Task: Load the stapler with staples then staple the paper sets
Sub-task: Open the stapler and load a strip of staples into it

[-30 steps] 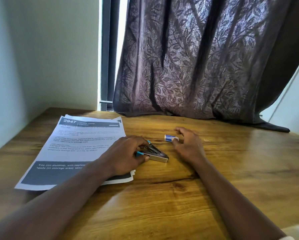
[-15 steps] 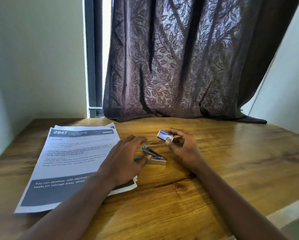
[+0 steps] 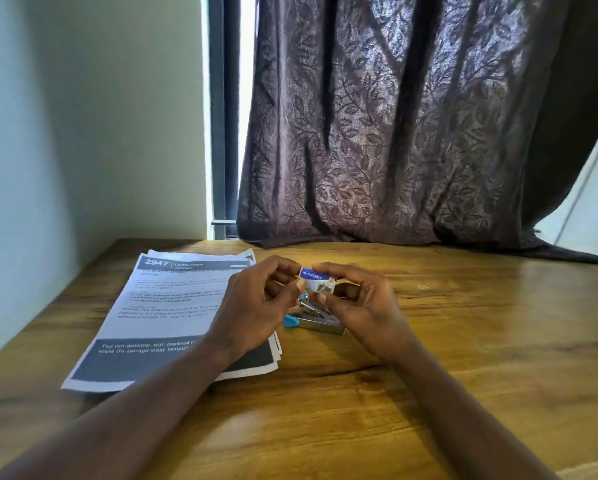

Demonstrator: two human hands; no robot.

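Note:
A small blue and white staple box (image 3: 316, 279) is held above the table between both hands. My right hand (image 3: 363, 306) pinches its right end between thumb and fingers. My left hand (image 3: 256, 303) pinches its left end. Below them the metal stapler (image 3: 316, 320) with a blue end lies opened on the wooden table (image 3: 464, 341), partly hidden by my hands. A stack of printed paper sets (image 3: 166, 313) lies to the left, its right edge under my left wrist.
A dark leaf-patterned curtain (image 3: 412, 133) hangs at the back and drapes onto the table's far edge. A pale wall (image 3: 65, 133) borders the table on the left. A small bit of wire or a staple (image 3: 422, 287) lies to the right of my hands.
My left hand has left the stapler and risen to the staple box. My right hand has lifted the box higher and toward the middle. Both hands now hold it.

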